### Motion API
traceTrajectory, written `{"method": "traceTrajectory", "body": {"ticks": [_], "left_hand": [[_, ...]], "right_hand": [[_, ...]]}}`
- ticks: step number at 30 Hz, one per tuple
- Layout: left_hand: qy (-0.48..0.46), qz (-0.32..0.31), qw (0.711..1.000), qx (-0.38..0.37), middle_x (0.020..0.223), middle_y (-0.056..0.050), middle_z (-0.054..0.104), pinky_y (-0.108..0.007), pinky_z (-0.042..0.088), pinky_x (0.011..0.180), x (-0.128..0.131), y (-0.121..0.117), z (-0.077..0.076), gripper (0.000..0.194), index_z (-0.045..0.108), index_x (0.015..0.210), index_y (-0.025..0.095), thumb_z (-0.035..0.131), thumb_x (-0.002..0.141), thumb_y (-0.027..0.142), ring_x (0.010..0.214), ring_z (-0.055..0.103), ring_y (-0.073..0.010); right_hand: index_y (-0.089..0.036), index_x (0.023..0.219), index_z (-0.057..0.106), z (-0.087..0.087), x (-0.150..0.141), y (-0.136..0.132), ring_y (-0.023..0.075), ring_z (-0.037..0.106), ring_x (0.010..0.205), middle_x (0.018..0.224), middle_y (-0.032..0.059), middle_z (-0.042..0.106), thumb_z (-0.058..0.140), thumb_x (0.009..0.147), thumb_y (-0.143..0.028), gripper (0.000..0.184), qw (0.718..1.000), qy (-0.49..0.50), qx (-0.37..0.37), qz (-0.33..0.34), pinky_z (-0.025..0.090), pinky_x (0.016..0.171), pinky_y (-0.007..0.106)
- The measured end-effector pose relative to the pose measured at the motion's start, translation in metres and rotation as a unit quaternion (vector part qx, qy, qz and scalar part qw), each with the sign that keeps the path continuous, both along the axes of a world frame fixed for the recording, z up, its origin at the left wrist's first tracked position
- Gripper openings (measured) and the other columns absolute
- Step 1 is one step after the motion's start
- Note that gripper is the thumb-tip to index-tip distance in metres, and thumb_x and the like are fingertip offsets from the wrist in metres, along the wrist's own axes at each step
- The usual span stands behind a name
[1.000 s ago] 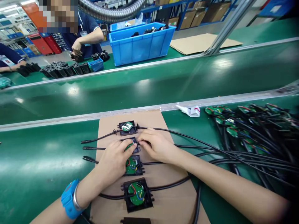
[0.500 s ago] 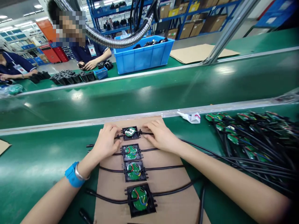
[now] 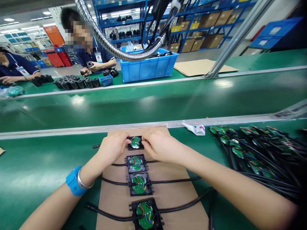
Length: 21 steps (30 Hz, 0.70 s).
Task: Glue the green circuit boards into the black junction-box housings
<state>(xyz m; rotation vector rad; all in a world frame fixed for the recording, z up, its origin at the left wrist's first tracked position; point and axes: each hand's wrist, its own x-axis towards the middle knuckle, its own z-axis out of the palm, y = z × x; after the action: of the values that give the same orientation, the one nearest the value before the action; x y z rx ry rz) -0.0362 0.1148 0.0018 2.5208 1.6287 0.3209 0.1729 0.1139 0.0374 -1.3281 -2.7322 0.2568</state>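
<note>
On a brown cardboard sheet (image 3: 168, 188) lie several black square housings in a column, each with a round green circuit board and black cables out both sides. My left hand (image 3: 112, 150) and my right hand (image 3: 158, 147) pinch the farthest housing (image 3: 135, 142) from its left and right sides, fingers curled onto its edges. Below it lie a second housing (image 3: 136, 163), a third (image 3: 139, 184) and a nearest one (image 3: 145, 214). A blue watch (image 3: 74, 185) is on my left wrist.
A heap of green boards with black cables (image 3: 254, 153) lies at the right. A small white tube (image 3: 195, 128) sits by the conveyor rail. Across the belt, two people work beside black parts (image 3: 74, 83) and a blue bin (image 3: 148, 67). A flexible metal hose (image 3: 115, 51) hangs overhead.
My hands went from the second housing up to the farthest one and closed in on its sides. Its board now lies green side up in the housing. The camera tilted up slightly.
</note>
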Motion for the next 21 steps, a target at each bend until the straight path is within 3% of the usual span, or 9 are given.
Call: {"method": "traceTrajectory", "body": {"ticks": [7,10,16,21], "left_hand": [[0.044,0.003,0.999,-0.009,0.102,-0.009,0.071,-0.037,0.055,0.071,0.006,0.001,-0.007,0.018,0.065,0.107,0.019,0.055,0.092,0.024,0.088,0.069,-0.0280],[0.031,0.004,0.999,-0.022,0.109,-0.009,0.070,-0.038,0.055,0.077,0.003,0.002,-0.011,0.020,0.064,0.110,0.020,0.056,0.092,0.023,0.096,0.068,-0.0280],[-0.027,0.010,0.998,-0.057,0.115,-0.006,0.070,-0.040,0.051,0.091,0.000,0.002,-0.014,0.021,0.066,0.110,0.022,0.057,0.090,0.022,0.105,0.065,-0.0264],[-0.091,0.004,0.990,-0.109,0.113,-0.004,0.071,-0.035,0.048,0.096,-0.007,0.001,-0.013,0.029,0.065,0.115,0.021,0.057,0.088,0.019,0.107,0.065,-0.0222]], "right_hand": [[-0.015,0.082,0.065,-0.007,-0.007,0.024,0.0207,0.063,0.073,0.085,0.0102,0.071,0.045,0.085,-0.018,0.020,0.999,-0.043,-0.011,0.014,0.031,0.056,0.028],[-0.019,0.095,0.067,-0.007,-0.007,0.027,0.0210,0.065,0.078,0.091,0.0078,0.072,0.044,0.082,-0.016,0.027,0.998,-0.054,-0.025,0.033,0.032,0.057,0.027],[-0.021,0.090,0.074,-0.007,-0.010,0.028,0.0264,0.066,0.077,0.087,0.0114,0.073,0.042,0.085,-0.026,0.033,0.994,-0.089,-0.043,0.046,0.036,0.059,0.030],[-0.022,0.100,0.074,-0.007,-0.014,0.028,0.0271,0.067,0.080,0.088,0.0116,0.073,0.047,0.083,-0.024,0.032,0.991,-0.100,-0.072,0.057,0.041,0.064,0.032]]}}
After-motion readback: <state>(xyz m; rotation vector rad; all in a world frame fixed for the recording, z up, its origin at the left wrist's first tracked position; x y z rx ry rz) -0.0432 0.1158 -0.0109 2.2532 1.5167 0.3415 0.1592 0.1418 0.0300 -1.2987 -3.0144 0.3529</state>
